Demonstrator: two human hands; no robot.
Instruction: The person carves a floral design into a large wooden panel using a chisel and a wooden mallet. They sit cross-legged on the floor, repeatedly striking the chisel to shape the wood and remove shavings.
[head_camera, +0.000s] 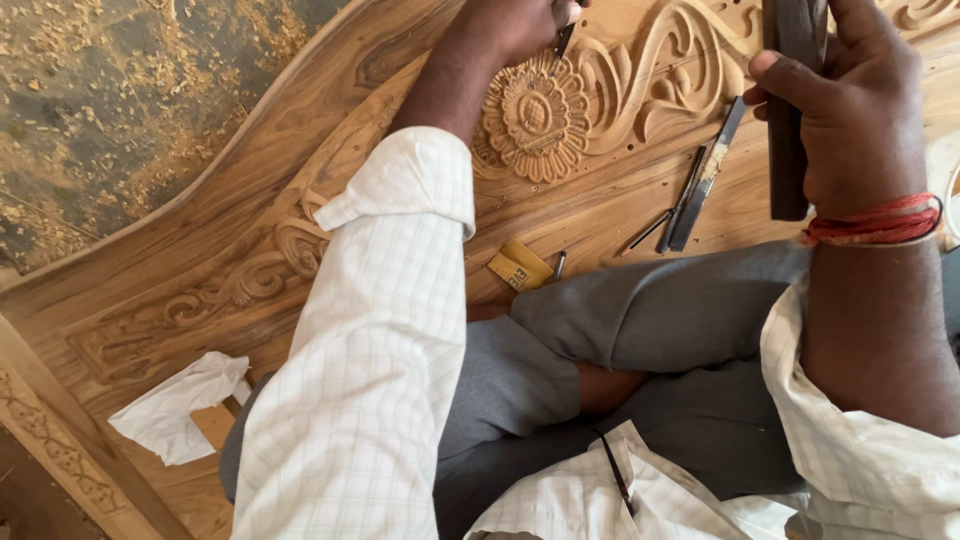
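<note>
The left hand (520, 22) is reaching out along the carved wooden panel (600, 190) and is closing its fingers around a slim carving chisel (565, 38), of which only a short dark length is showing below the fist at the top edge of the view; the tip is sitting just above the round flower rosette (535, 118) and pointing down and slightly left toward it, so the tool's long axis is running steeply, nearly across the panel's grain. The right hand (850, 110) is wrapping tightly around a dark wooden mallet (790, 110), thumb pressing across its face, and is holding it upright with its long axis running almost straight up and down in the view, its lower end hanging free above the panel. The mallet is lying to the right of the chisel, well apart from it, with the raised leaf scroll (660, 75) between them; the left hand is clearly the nearer one to the rosette. Whether the chisel tip is actually touching the wood is too small to tell. Spare chisels (700, 190) are lying slantwise on the bare board just below the mallet, a yellow folded card (520, 266) is resting near the person's knee, and a crumpled white cloth (180, 405) is sitting on the panel's lower left.
</note>
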